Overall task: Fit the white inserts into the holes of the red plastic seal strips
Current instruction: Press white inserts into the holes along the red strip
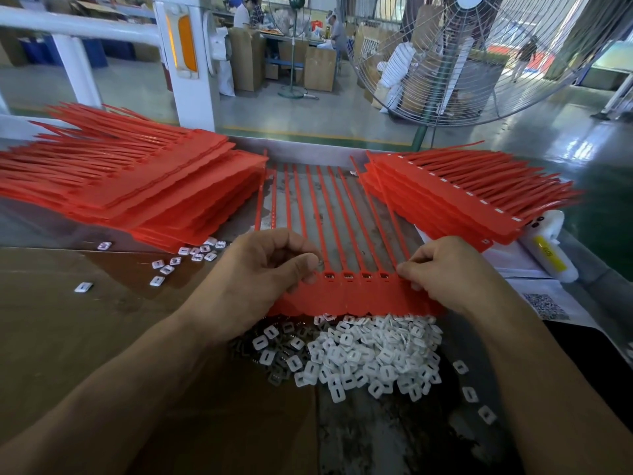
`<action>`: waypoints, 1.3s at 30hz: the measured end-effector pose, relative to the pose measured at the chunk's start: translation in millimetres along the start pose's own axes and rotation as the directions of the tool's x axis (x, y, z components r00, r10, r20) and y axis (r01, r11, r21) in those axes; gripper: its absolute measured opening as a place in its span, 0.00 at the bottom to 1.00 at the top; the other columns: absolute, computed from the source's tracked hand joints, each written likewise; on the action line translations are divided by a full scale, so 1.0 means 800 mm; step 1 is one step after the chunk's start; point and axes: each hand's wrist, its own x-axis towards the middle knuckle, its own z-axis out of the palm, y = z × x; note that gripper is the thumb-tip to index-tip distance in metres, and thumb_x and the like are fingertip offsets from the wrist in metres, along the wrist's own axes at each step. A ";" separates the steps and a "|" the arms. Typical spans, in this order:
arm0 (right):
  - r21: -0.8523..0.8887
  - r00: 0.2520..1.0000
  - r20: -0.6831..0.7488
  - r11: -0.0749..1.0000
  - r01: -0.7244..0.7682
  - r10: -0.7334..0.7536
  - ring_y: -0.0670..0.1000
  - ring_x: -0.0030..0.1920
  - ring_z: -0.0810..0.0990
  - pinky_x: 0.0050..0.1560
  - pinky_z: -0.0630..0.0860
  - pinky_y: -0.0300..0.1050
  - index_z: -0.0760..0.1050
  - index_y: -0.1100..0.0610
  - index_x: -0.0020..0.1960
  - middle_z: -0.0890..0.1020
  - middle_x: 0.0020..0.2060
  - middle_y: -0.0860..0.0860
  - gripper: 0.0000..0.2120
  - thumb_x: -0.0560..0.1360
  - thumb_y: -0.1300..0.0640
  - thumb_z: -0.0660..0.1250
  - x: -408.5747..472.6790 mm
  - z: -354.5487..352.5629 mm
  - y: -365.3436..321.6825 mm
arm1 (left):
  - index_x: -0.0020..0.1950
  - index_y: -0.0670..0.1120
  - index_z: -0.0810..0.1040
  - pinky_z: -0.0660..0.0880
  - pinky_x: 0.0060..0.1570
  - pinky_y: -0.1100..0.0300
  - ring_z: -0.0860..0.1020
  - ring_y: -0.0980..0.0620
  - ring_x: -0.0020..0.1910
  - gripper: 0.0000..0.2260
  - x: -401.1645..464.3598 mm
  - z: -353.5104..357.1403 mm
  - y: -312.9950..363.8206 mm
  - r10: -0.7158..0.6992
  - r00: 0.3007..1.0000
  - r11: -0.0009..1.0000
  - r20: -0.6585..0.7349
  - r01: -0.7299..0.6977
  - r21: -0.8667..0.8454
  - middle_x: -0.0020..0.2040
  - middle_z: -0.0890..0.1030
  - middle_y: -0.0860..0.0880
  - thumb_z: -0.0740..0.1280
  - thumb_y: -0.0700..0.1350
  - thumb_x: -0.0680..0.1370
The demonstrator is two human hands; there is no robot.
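On the table (85, 337), red stacks sit far left (137, 186) and far right (445, 193), the right one already showing white along its edge. Between them lies the strip (352, 296) in work, its tails running away from the person and its row of holes facing up. The step seems to be seating inserts one hole at a time; it would go best with each piece squared over its hole and pressed straight down while the strip is kept flat. The left hand (260, 272) curls at the strip's left end, thumb and finger pinching something small, likely an insert. The right hand (442, 269) pinches the right end. The insert heap (370, 358) lies just near of the strip, between the wrists.
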 end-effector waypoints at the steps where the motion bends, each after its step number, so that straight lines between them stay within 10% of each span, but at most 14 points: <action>1: 0.001 1.000 -0.003 1.000 0.000 0.000 0.47 0.29 0.78 0.33 0.71 0.42 0.82 0.54 0.39 0.85 0.33 0.52 0.10 0.77 0.53 0.74 0.000 0.000 0.000 | 0.50 0.48 0.84 0.78 0.42 0.62 0.82 0.47 0.41 0.05 0.000 0.000 0.000 0.002 1.000 1.000 -0.001 -0.002 -0.004 0.42 0.85 0.47 0.70 0.48 0.78; 23: 0.004 0.999 -0.052 1.000 0.011 -0.011 0.48 0.31 0.79 0.33 0.73 0.44 0.83 0.51 0.41 0.84 0.33 0.49 0.06 0.77 0.53 0.74 0.010 0.009 0.012 | 0.49 0.52 0.83 0.78 0.41 0.64 0.82 0.55 0.40 0.01 -0.006 0.001 0.003 0.009 1.000 0.987 0.013 -0.011 0.160 0.42 0.84 0.51 0.72 0.47 0.79; 29: 0.004 0.998 -0.060 1.000 0.024 -0.023 0.48 0.30 0.79 0.31 0.72 0.43 0.83 0.51 0.41 0.84 0.32 0.49 0.06 0.77 0.54 0.74 0.008 0.011 0.011 | 0.47 0.59 0.81 0.74 0.45 0.70 0.79 0.63 0.47 0.03 -0.012 0.002 0.005 0.026 0.980 0.848 0.195 -0.125 0.515 0.48 0.79 0.63 0.74 0.51 0.77; 39: 0.034 0.999 -0.036 0.999 0.005 -0.004 0.48 0.33 0.79 0.34 0.73 0.44 0.82 0.51 0.41 0.84 0.34 0.49 0.06 0.76 0.54 0.75 0.011 0.011 0.011 | 0.47 0.60 0.83 0.71 0.50 0.73 0.78 0.63 0.52 0.05 -0.008 -0.014 0.008 -0.004 0.930 0.827 0.368 -0.204 0.524 0.53 0.77 0.64 0.75 0.50 0.75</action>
